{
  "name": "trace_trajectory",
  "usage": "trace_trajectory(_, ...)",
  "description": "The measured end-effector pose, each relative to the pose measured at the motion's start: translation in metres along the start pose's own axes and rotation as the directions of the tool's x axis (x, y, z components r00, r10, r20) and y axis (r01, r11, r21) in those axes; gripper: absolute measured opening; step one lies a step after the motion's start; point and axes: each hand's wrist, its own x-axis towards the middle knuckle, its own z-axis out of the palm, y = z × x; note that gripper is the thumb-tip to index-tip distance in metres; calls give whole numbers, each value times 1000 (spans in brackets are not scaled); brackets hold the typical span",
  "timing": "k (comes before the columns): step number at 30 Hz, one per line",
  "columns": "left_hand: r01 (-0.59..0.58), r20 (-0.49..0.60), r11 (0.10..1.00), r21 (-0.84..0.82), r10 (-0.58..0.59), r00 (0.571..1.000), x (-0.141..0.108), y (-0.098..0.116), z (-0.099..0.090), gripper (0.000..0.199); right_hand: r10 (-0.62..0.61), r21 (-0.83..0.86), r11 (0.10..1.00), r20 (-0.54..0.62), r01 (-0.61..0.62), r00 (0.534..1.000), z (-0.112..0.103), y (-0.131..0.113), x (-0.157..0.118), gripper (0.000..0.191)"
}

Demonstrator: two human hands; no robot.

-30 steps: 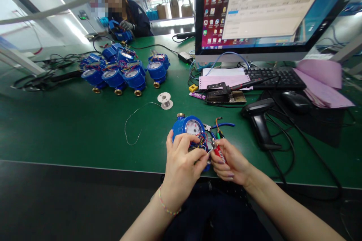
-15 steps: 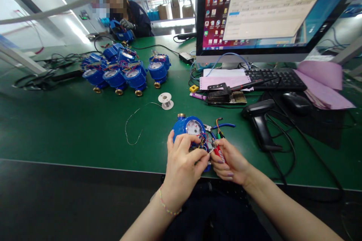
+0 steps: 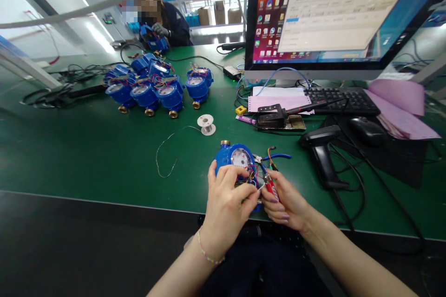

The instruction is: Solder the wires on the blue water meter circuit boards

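Right hand point(image 3: 287, 203), in the head view, is closed around a red lighter point(image 3: 272, 189), its long axis slanting away and leftward. Just left, the nearer left hand point(image 3: 228, 199) pinches a white wire point(image 3: 262, 186) and partly covers the blue meter point(image 3: 225, 155); whether wire meets lighter is unclear.

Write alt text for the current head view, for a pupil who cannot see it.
A person's left hand pinches a white wire at a blue water meter, while the right hand holds a red lighter close by. Behind them on the green workbench are a wire spool, more meters and a monitor.
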Motion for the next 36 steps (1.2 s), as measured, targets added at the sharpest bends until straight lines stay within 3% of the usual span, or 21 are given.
trace_trajectory(14,6,-4,1000,-19,-6,1000,1,-1,2,9,4,-44,999,68,-1,998,-5,-1,4,49)
trace_trajectory(36,7,-7,1000,-12,-7,1000,-1,-1,1,8,14,-54,999,163,-5,986,-5,7,-7,47)
